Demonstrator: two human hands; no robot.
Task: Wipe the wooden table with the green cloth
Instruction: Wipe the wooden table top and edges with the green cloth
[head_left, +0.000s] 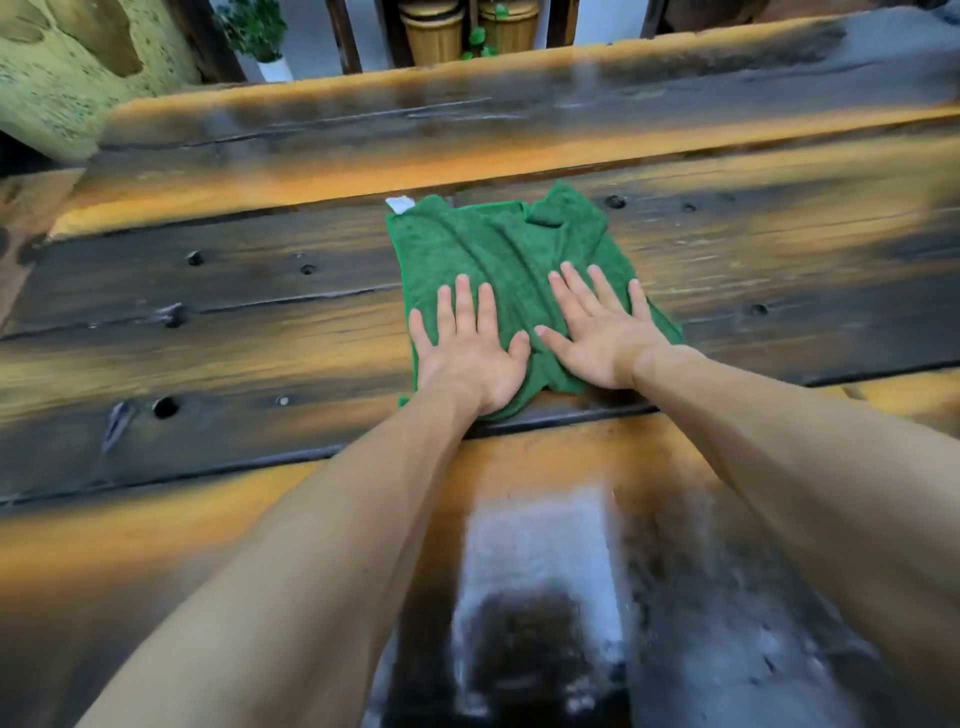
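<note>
The green cloth (498, 249) lies spread and wrinkled on the dark, orange-streaked wooden table (234, 291), with a white tag at its far left corner and its far right corner folded over. My left hand (467, 348) presses flat on the cloth's near left part, fingers straight and spread. Beside it, my right hand (597, 332) presses flat on the near right part, fingers also straight. The two thumbs nearly meet in the middle of the cloth.
The table planks have knot holes and gaps between them. Past the far edge stand two wicker baskets (434, 31), a potted plant in a white pot (260, 36) and a pale green mottled object (67, 67) at the far left.
</note>
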